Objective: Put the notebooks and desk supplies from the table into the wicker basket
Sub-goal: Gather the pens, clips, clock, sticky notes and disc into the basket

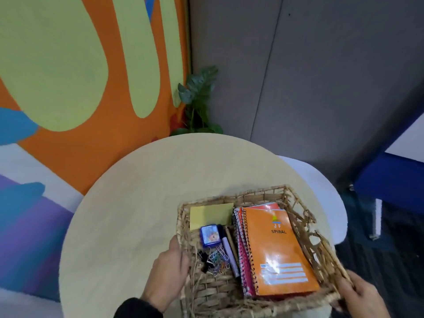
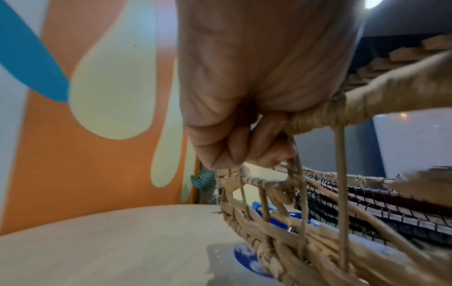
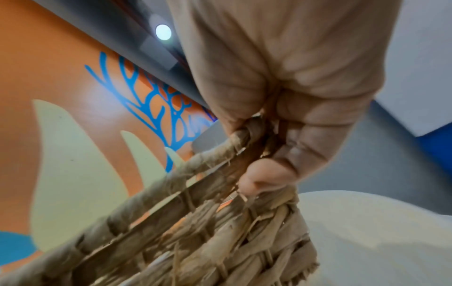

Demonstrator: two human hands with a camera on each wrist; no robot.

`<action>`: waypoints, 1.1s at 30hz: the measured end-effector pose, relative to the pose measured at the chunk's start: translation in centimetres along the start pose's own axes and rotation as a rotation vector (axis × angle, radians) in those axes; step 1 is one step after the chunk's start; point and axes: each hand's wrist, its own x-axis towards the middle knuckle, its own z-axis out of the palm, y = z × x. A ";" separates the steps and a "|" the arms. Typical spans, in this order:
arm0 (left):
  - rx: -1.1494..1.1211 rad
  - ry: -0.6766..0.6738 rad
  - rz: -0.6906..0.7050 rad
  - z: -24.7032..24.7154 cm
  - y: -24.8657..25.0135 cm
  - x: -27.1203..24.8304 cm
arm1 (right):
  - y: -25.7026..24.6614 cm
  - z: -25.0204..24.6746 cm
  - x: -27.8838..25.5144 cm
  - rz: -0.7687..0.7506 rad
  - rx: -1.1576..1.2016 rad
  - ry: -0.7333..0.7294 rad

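Observation:
The wicker basket (image 1: 257,198) is held at the near right part of the round table (image 1: 142,198), tilted and partly past the table's edge. Inside lie an orange spiral notebook (image 1: 275,253) on top of other spiral notebooks, a yellow sticky pad (image 1: 210,214), a blue box (image 1: 209,235), a marker (image 1: 228,251), black binder clips and coloured paper clips (image 1: 219,258). My left hand (image 1: 171,265) grips the basket's left rim (image 2: 318,120), fingers (image 2: 244,147) curled round it. My right hand (image 1: 360,294) grips the right rim (image 3: 220,154) in the same way.
A white chair (image 1: 330,203) stands right of the table. A green plant (image 1: 199,99) sits behind it in the corner between the orange mural wall and a grey panel. A blue frame (image 1: 390,175) is at the right.

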 end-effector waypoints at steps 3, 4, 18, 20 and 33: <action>-0.046 0.145 -0.070 -3.1 -1.4 0.6 | -3.9 2.1 3.5 -0.115 0.006 -0.086; -0.061 0.199 -0.096 -4.1 -2.1 0.9 | -5.3 3.2 5.0 -0.159 -0.012 -0.106; -0.204 0.643 -0.516 -9.7 -13.4 9.1 | -26.5 25.7 18.9 -0.557 -0.081 -0.451; -0.205 0.656 -0.583 -9.2 -14.8 10.1 | -28.2 28.6 19.5 -0.575 -0.114 -0.473; -0.343 0.592 -0.794 -7.9 -19.3 12.8 | -32.4 38.8 21.1 -0.453 -0.401 -0.597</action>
